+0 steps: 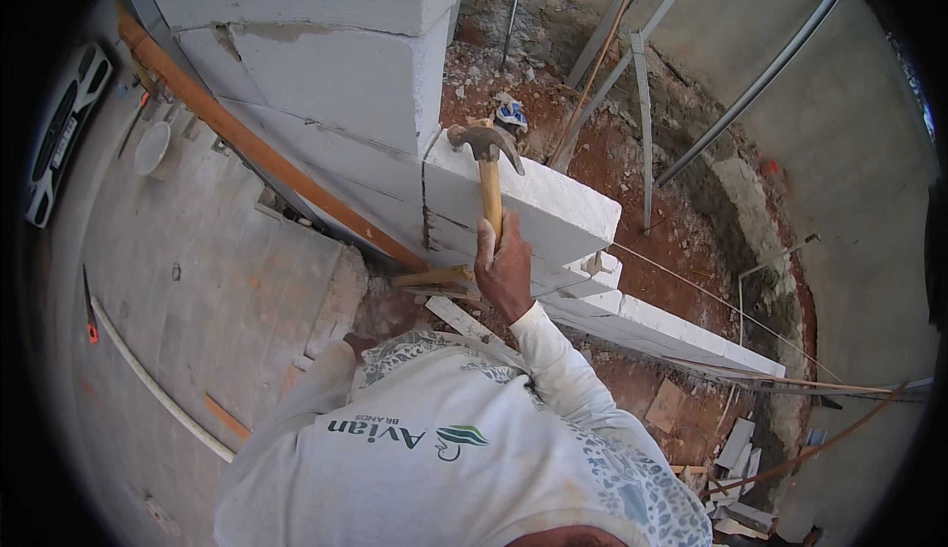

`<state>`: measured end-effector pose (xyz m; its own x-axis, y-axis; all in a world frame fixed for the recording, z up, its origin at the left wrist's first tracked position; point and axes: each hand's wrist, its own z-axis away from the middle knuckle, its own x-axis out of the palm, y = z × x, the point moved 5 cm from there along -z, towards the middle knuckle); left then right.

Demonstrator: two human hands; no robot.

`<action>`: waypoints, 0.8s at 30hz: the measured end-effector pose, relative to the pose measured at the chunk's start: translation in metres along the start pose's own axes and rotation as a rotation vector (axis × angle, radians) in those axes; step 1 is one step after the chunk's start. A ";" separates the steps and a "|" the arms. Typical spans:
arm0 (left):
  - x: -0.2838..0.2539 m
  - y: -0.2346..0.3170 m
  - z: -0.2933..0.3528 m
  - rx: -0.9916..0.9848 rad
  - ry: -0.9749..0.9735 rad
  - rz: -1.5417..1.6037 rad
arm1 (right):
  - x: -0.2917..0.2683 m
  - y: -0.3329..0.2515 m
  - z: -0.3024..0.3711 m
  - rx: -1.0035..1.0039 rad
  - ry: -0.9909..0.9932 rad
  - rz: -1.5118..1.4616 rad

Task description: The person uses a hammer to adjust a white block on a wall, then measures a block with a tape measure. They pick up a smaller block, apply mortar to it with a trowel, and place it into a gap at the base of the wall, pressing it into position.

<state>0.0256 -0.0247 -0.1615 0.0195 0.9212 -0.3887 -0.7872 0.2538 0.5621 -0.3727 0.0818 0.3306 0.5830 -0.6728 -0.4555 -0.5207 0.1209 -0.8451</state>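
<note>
My right hand (505, 269) is wrapped round the wooden handle of a claw hammer (490, 177). The hammer's rusty head is over the top edge of a white lightweight block (553, 213) in a stepped wall; whether it touches the block I cannot tell. This block's left end meets the taller part of the wall (326, 78) at a dark upright joint. My left hand (359, 343) is low beside my body, mostly hidden by my shirt and sleeve, and its fingers do not show.
An orange-brown beam (202, 103) runs slantwise along the wall's left side. Metal poles (760, 78) lean over red soil behind the wall. A string (721, 310) stretches past the lower blocks (681, 335). Left lie a handsaw (90, 310), a white bucket (152, 149) and a parked car (67, 132).
</note>
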 end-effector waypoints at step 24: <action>0.058 0.048 0.001 -0.247 -0.167 1.290 | -0.030 -0.011 -0.005 0.037 -0.005 -0.063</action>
<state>-0.0105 0.0411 -0.1560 -0.7620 0.4887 0.4249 -0.3883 -0.8699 0.3042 -0.3874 0.0966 0.3552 0.6173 -0.6760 -0.4024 -0.4597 0.1051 -0.8818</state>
